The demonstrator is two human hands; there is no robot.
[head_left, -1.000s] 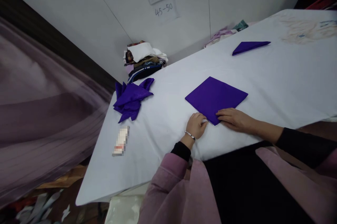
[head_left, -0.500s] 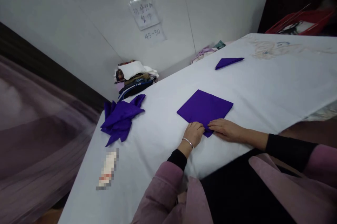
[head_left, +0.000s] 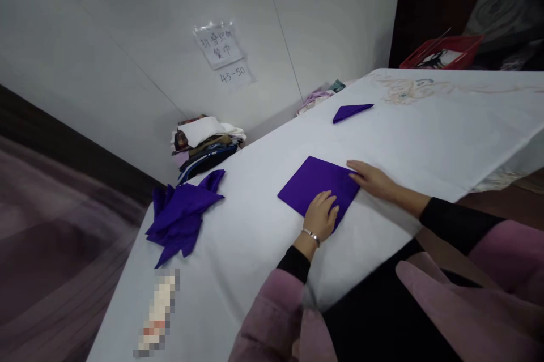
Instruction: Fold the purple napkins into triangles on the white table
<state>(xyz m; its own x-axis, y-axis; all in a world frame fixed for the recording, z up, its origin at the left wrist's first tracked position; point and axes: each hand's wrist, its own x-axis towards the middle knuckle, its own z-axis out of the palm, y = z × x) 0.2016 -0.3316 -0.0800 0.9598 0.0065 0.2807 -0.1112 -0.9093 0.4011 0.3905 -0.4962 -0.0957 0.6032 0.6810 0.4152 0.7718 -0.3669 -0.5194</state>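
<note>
A purple cloth napkin, folded into a flat diamond, lies on the white-covered table in front of me. My left hand, with a silver bracelet at the wrist, rests over its near part with the fingers spread. At the right corner of the cloth, my right hand has its fingers stretched out, touching the edge. Farther back sits a small purple folded triangle. To the left, several purple cloths lie in a loose heap.
Folded clothes are piled beyond the table's far edge by the wall. A paper sign hangs on that wall. A red basket stands past the far right end. A blurred-out strip lies at the near left.
My right hand has moved from the near corner up to the right corner of the napkin. My left hand has spread its fingers over the near part. The view has shifted slightly.
</note>
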